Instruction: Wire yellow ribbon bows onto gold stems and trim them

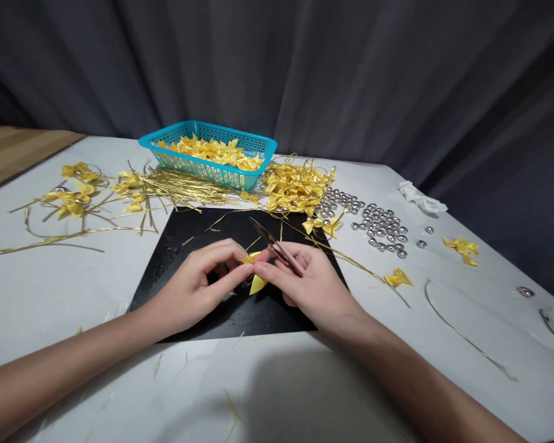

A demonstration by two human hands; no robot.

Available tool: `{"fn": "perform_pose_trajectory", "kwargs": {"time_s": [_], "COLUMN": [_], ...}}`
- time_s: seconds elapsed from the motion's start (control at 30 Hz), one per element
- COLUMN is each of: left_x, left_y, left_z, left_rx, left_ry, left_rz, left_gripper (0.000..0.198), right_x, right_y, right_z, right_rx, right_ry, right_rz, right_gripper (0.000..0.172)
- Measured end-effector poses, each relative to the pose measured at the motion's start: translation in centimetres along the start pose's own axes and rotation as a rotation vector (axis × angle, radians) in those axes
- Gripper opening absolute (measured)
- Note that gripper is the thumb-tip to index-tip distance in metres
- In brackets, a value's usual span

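Observation:
Both hands meet over a black mat [198, 231] on a white table. My left hand [198, 283] pinches a small yellow ribbon bow [257, 283] with thumb and fingers. My right hand [305, 283] also pinches the bow and holds a pair of small pink-handled snips [277, 247], blades pointing up and to the left.
A teal basket [212, 166] full of yellow bows stands at the back. Gold wire ties [184, 187] and loose bows [295, 184] lie around it. Silver bead-like pieces [383, 224] are scattered to the right. A white crumpled bit [420, 197] lies far right.

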State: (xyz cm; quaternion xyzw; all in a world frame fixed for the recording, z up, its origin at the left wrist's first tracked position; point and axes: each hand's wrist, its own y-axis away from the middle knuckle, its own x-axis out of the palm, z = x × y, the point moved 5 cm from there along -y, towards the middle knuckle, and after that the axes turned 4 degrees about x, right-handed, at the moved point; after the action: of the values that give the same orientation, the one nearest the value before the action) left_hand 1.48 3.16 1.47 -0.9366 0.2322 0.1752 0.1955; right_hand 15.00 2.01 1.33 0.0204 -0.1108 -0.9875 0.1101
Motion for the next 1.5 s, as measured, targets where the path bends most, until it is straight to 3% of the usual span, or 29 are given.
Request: {"fn": "perform_pose_trajectory", "kwargs": {"time_s": [0.2,0.57,0.8,1.0,1.27,1.5], "left_x": [0.1,0.2,0.2,0.1,-0.6,-2.1], "left_y": [0.2,0.1,0.1,0.2,0.3,1.7], "left_z": [0.2,0.0,0.0,0.2,0.4,-0.5], "left_rx": [-0.048,-0.041,-0.045,-0.098,-0.125,0.018], "left_ry": [0.02,0.065,0.092,0.103,0.153,0.017], "left_rz": [0.026,0.024,0.025,0.007,-0.144,-0.479], "left_gripper": [0.02,0.018,0.017,0.019,0.019,0.019], "right_x": [0.8,1.7,1.8,1.4,-0.7,0.9], "right_y": [0.1,0.4,0.7,0.5,0.3,1.2], "right_z": [-0.6,-1.3,-1.6,-1.2,0.4,-0.4], "right_rx": [0.04,0.147,0.198,0.149,0.168,0.271], "right_ry": [-0.07,-0.412,-0.512,-0.411,-0.221,-0.186], "right_rz": [0.095,0.286,0.274,0.216,0.231,0.329], "right_gripper": [0.015,0.03,0.03,0.026,0.042,0.045]}}
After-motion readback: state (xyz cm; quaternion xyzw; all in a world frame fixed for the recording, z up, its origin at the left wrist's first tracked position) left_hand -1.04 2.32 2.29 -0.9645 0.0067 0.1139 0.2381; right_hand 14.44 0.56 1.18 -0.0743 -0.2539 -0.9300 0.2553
